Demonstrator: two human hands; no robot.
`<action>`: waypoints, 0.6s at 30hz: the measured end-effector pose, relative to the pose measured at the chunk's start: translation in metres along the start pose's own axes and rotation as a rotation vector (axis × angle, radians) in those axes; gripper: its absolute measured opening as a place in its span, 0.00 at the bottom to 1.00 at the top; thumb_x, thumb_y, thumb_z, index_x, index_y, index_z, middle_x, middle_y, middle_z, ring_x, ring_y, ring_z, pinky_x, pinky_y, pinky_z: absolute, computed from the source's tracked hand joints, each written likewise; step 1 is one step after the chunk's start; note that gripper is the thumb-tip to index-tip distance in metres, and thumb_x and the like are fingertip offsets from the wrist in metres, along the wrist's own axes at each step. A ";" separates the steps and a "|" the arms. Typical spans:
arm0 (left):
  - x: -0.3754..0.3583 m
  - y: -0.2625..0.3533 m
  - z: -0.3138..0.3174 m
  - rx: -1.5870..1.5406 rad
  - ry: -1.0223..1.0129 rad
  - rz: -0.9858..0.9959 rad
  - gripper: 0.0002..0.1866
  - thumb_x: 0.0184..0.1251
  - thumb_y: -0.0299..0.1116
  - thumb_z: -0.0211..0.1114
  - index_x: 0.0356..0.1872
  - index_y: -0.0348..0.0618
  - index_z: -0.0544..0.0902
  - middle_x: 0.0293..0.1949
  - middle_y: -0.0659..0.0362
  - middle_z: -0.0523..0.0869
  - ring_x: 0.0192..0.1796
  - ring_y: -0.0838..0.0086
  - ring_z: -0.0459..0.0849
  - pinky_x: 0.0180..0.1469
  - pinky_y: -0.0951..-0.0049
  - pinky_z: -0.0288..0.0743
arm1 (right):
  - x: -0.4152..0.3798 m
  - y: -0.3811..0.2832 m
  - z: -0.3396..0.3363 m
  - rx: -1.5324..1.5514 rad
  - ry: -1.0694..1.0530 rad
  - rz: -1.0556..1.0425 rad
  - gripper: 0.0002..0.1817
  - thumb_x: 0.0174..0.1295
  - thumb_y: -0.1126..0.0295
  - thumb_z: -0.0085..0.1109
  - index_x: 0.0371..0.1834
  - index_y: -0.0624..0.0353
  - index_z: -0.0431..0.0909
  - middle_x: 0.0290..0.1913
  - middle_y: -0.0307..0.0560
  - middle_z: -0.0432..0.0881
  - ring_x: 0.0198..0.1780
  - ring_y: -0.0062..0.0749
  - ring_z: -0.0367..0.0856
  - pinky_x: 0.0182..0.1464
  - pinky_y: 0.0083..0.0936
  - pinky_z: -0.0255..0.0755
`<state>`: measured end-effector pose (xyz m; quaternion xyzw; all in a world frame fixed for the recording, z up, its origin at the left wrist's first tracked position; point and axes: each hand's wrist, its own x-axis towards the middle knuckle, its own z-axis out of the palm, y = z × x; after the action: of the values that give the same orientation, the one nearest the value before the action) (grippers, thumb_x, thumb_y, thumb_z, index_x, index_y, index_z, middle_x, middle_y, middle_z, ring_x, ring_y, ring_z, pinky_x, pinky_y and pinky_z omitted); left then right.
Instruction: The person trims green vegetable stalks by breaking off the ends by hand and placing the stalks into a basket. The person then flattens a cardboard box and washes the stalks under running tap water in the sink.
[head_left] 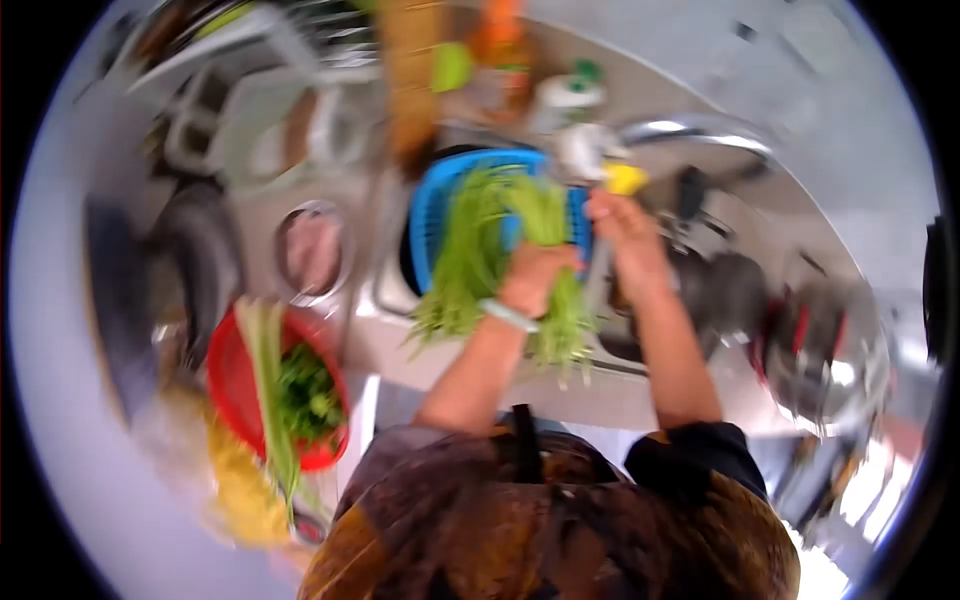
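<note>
A blue basket [424,222] sits in the sink with long green vegetable stalks [470,240] heaped in it and hanging over its front rim. My left hand [540,278], with a pale bracelet at the wrist, is wrapped round a bunch of these stalks, whose ends hang below it. My right hand [625,225] is raised at the basket's right edge, near the faucet and a yellow object [625,179]. Its fingers are smeared by motion, and I cannot make out whether it holds anything.
Left of the sink are a bowl of pink meat [313,254] and a red basin [232,360] with leafy greens and pale stalks. Bottles [500,70] stand behind the sink. Metal pots [825,350] are at the right, and a dish rack [270,50] is at the back left.
</note>
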<state>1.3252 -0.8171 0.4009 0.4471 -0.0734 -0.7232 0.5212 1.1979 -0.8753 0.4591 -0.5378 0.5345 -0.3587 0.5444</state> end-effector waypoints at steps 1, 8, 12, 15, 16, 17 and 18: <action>-0.001 0.005 0.003 0.003 -0.038 0.018 0.05 0.55 0.25 0.68 0.31 0.39 0.81 0.24 0.56 0.82 0.26 0.70 0.83 0.28 0.71 0.77 | -0.019 0.016 -0.016 0.044 0.061 0.043 0.15 0.67 0.64 0.59 0.51 0.61 0.79 0.44 0.39 0.82 0.42 0.24 0.79 0.47 0.25 0.74; 0.011 0.023 0.020 -0.109 -0.111 -0.057 0.12 0.56 0.19 0.64 0.41 0.38 0.74 0.26 0.56 0.79 0.26 0.69 0.82 0.30 0.69 0.79 | -0.033 0.039 -0.104 0.240 0.655 0.184 0.20 0.70 0.61 0.54 0.59 0.63 0.70 0.41 0.45 0.81 0.40 0.26 0.82 0.40 0.25 0.77; 0.012 0.020 0.020 -0.175 -0.196 -0.080 0.22 0.57 0.22 0.65 0.54 0.41 0.71 0.30 0.56 0.80 0.31 0.66 0.83 0.38 0.63 0.81 | 0.009 0.050 -0.102 0.191 0.406 0.320 0.24 0.72 0.59 0.50 0.63 0.64 0.66 0.41 0.48 0.82 0.39 0.29 0.83 0.39 0.25 0.77; 0.013 0.014 0.012 -0.227 -0.270 -0.076 0.26 0.58 0.25 0.63 0.59 0.42 0.69 0.32 0.56 0.80 0.35 0.67 0.81 0.44 0.61 0.78 | 0.010 0.098 -0.100 0.183 0.429 0.163 0.26 0.73 0.57 0.48 0.65 0.65 0.65 0.41 0.50 0.82 0.38 0.31 0.84 0.40 0.26 0.77; 0.015 0.011 0.010 -0.251 -0.272 -0.075 0.26 0.58 0.25 0.63 0.59 0.43 0.69 0.32 0.57 0.80 0.35 0.67 0.80 0.45 0.60 0.78 | 0.005 0.105 -0.098 0.182 0.430 0.222 0.26 0.73 0.56 0.48 0.65 0.64 0.66 0.41 0.50 0.83 0.38 0.31 0.84 0.40 0.26 0.77; 0.015 0.009 0.007 -0.278 -0.271 -0.075 0.26 0.58 0.25 0.63 0.60 0.43 0.69 0.32 0.57 0.79 0.35 0.67 0.80 0.46 0.60 0.77 | -0.001 0.109 -0.096 0.179 0.429 0.283 0.25 0.73 0.56 0.48 0.65 0.64 0.66 0.41 0.50 0.83 0.38 0.31 0.84 0.40 0.26 0.77; 0.015 0.007 0.005 -0.303 -0.271 -0.073 0.26 0.58 0.25 0.63 0.60 0.44 0.69 0.32 0.57 0.79 0.35 0.67 0.79 0.46 0.59 0.77 | -0.004 0.114 -0.093 0.176 0.428 0.343 0.25 0.73 0.56 0.48 0.64 0.63 0.67 0.41 0.50 0.83 0.38 0.31 0.84 0.40 0.26 0.77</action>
<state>1.3256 -0.8343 0.3987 0.2644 -0.0168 -0.7981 0.5411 1.0865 -0.8711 0.3630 -0.3021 0.6873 -0.4119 0.5164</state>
